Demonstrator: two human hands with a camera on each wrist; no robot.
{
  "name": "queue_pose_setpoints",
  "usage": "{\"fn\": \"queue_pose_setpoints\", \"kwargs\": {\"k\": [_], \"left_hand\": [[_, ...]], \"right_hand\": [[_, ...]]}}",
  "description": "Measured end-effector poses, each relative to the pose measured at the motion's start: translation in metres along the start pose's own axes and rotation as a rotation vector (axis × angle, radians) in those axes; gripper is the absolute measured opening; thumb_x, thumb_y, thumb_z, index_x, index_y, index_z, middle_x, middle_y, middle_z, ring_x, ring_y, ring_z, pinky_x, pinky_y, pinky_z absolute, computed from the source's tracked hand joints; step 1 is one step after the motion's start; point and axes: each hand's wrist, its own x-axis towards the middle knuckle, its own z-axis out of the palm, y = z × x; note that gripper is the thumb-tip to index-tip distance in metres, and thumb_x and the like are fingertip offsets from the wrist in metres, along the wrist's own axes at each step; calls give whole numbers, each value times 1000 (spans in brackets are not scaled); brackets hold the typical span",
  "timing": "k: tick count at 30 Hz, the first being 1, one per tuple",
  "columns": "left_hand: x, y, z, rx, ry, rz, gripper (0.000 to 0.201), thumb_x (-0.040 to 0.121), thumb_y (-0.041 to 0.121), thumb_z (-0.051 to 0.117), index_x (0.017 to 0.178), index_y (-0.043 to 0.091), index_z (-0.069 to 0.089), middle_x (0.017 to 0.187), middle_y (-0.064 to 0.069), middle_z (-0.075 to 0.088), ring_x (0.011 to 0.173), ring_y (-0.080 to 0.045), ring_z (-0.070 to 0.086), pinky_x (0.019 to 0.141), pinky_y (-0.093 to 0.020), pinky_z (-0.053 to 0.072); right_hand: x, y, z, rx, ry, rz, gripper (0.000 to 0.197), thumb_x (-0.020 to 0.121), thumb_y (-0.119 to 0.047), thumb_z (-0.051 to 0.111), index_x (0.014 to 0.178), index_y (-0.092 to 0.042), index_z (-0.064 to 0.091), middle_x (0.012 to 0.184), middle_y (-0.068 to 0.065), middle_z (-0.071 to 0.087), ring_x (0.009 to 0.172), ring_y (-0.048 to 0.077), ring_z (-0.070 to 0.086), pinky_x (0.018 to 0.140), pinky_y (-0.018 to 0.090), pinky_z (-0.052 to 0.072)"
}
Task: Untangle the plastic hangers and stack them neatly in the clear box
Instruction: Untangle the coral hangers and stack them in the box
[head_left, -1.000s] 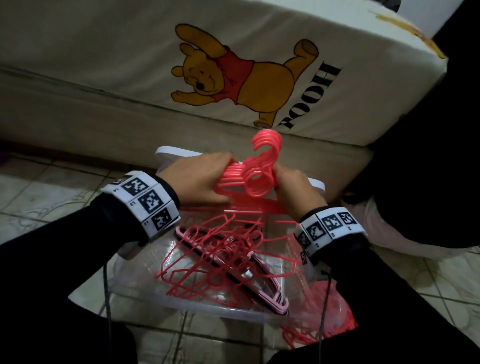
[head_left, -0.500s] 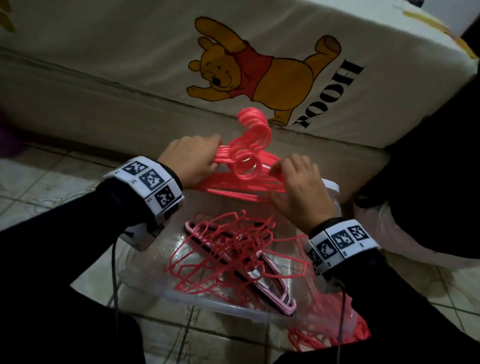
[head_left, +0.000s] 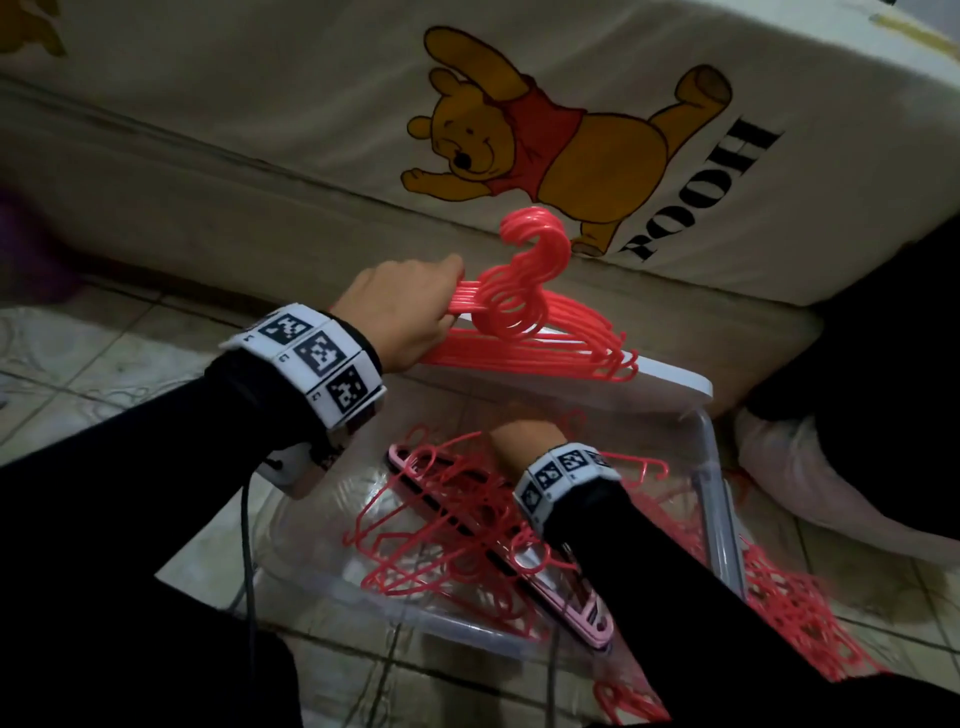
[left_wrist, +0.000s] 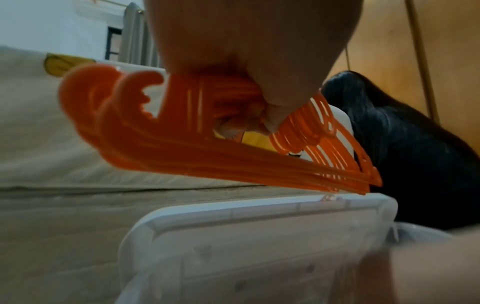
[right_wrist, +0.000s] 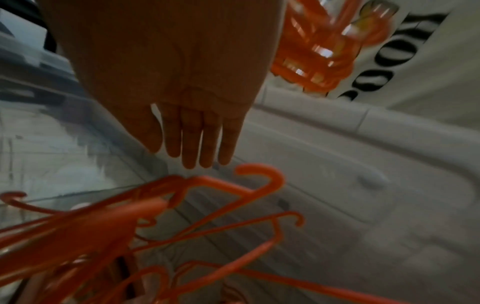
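Over the far rim of the clear box (head_left: 719, 499), the left hand (head_left: 402, 317) grips a neat bundle of red hangers (head_left: 535, 332). The right hand (right_wrist: 182, 86), fingers straight and holding nothing, reaches down toward the tangled hangers (head_left: 457, 535) inside.

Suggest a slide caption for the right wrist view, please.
Right hand, fingers straight, reaches toward loose red hangers in the clear box.
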Motion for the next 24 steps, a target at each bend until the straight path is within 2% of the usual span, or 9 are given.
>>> {"fn": "queue_pose_setpoints", "kwargs": {"k": [3, 5, 9, 11, 13, 17, 19, 21, 24], "left_hand": [[3, -1, 2, -94, -30, -57, 20, 91, 29, 51, 105, 16, 45, 101, -16, 63, 90, -38, 58, 68, -37, 37], [4, 0, 2, -118, -44, -76, 25, 90, 37, 55, 104, 18, 46, 100, -15, 63, 91, -38, 58, 68, -36, 36], [5, 0, 1, -217, -91, -82, 51, 72, 63, 66, 89, 21, 43, 82, -2, 57, 81, -32, 58, 66, -34, 38], [5, 1, -1, -253, -113, -79, 78, 50, 85, 52, 88, 18, 47, 76, 1, 57, 72, -25, 55, 64, -34, 40], [4, 0, -1, -267, -105, -70, 90, 41, 91, 37, 90, 16, 50, 76, 0, 58, 71, -23, 55, 64, -35, 43], [5, -1, 2, -320, -18, -72, 75, 59, 88, 26, 80, 20, 50, 72, 0, 57, 70, -23, 55, 62, -35, 38], [5, 0, 2, -371, 19, -104, 65, 64, 87, 30, 75, 25, 48, 70, 4, 56, 69, -20, 55, 61, -33, 36], [6, 0, 1, -442, 35, -135, 60, 69, 85, 39, 81, 28, 53, 75, 6, 60, 73, -18, 57, 64, -32, 40], [8, 0, 0, -511, 79, -158, 57, 68, 82, 46, 84, 28, 58, 76, 7, 62, 74, -17, 59, 66, -32, 45]], "right_hand": [[20, -10, 27, 78, -1, 94, 55, 85, -40, 56, 133, -17, 44, 141, 12, 44, 129, 31, 42, 106, 44, 31], [30, -19, 40, 60, -79, 103, 66, 84, -40, 55, 141, -15, 33, 148, 12, 33, 136, 31, 30, 111, 49, 19], [40, -34, 42, 76, -23, 122, 48, 91, -26, 47, 136, -13, 39, 141, 16, 39, 132, 32, 32, 110, 52, 17], [42, -34, 36, 86, -29, 133, 41, 95, -26, 39, 136, -19, 41, 140, 13, 41, 131, 31, 35, 110, 52, 16], [39, -31, 23, 96, -4, 136, 37, 98, -30, 33, 133, -24, 45, 137, 8, 47, 129, 27, 41, 110, 51, 16], [11, -11, -10, 164, 18, 105, 34, 94, -28, 42, 127, -23, 51, 135, 8, 52, 126, 27, 46, 109, 46, 24], [-14, 2, -26, 99, 108, 72, 30, 92, -24, 46, 120, -20, 58, 122, 12, 61, 116, 29, 55, 100, 42, 35], [-38, 17, -41, 1, 156, 27, 23, 91, -23, 46, 109, -24, 60, 106, 8, 67, 105, 26, 60, 93, 38, 36], [-72, 39, -61, -20, 166, 12, 17, 91, -23, 46, 105, -25, 55, 99, 7, 66, 99, 28, 60, 78, 33, 34]]}}
